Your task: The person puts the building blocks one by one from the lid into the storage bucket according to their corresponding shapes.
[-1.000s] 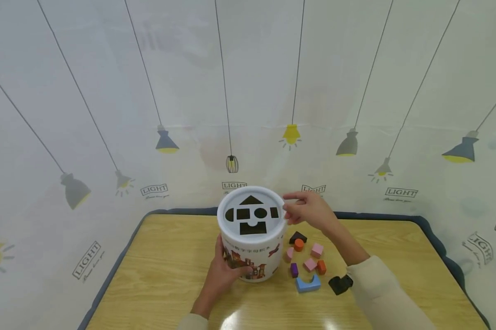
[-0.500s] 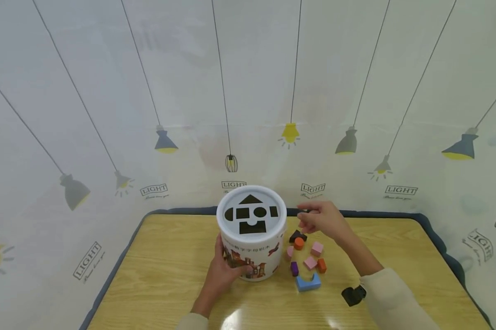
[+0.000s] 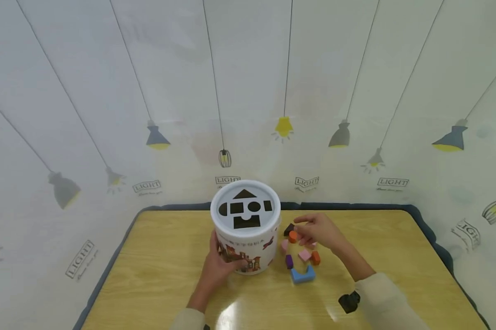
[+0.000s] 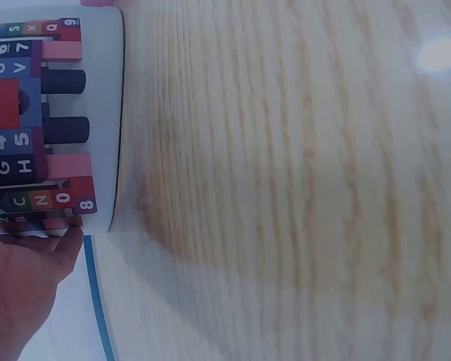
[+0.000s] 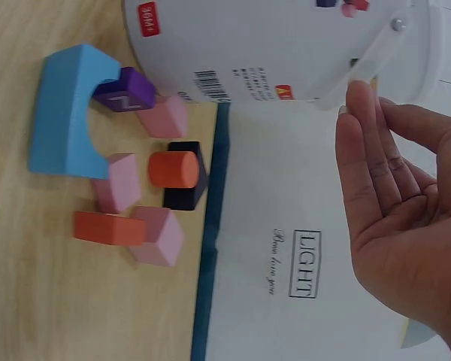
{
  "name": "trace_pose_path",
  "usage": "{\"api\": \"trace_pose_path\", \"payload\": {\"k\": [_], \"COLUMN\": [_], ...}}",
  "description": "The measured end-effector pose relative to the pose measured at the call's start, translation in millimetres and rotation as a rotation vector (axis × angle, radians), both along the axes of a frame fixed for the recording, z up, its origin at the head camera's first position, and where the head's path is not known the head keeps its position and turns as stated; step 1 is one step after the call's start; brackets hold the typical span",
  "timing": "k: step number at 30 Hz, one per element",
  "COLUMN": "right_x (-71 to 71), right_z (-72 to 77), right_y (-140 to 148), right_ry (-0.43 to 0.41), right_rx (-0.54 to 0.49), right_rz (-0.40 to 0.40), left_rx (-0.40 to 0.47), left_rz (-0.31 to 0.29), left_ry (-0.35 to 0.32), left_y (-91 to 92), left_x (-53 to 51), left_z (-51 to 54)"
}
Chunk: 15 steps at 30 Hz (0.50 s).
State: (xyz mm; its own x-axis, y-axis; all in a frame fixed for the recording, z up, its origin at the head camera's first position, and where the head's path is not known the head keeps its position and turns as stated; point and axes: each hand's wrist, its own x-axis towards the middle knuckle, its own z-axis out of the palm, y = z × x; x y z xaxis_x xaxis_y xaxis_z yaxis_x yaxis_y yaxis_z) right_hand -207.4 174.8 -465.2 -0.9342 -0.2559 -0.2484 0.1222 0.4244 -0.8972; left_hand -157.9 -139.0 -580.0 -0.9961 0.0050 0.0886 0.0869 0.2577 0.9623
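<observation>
A white bucket [image 3: 248, 250] stands on the table, printed with pictures of lettered and numbered blocks. Its lid [image 3: 268, 221] has several shaped holes. My left hand [image 3: 216, 270] holds the bucket's lower left side, thumb across the front. Holding nothing, my right hand [image 3: 322, 233] hovers over the loose blocks right of the bucket, fingers extended and slightly bent. In the right wrist view lie a blue arch block [image 5: 64, 113], a purple block [image 5: 131, 92], an orange cylinder [image 5: 173, 169], a black triangular block [image 5: 183, 197], an orange-red block [image 5: 109, 228] and several pink blocks [image 5: 159, 237].
The wooden table [image 3: 157, 266] has a dark blue edge [image 3: 363, 206] along its back and sides. Behind it hangs a pale wall covering [image 3: 248, 91] printed with lamps. A small black device [image 3: 349, 302] sits at the right wrist.
My right hand has drawn back from the lid's right rim and lowered over the blocks. My left hand stays on the bucket. The head view has shifted slightly.
</observation>
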Motion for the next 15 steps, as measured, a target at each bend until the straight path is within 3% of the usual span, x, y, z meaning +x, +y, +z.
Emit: {"api": "trace_pose_path", "payload": {"k": [15], "right_x": [12.0], "right_z": [-42.0], "right_y": [0], "right_ry": [-0.073], "right_rx": [0.046], "right_rz": [-0.004], "left_rx": [-0.024], "left_rz": [0.007], "left_ry": [-0.018], "left_y": [-1.2], "left_x": [0.0], "left_z": [-1.7]}}
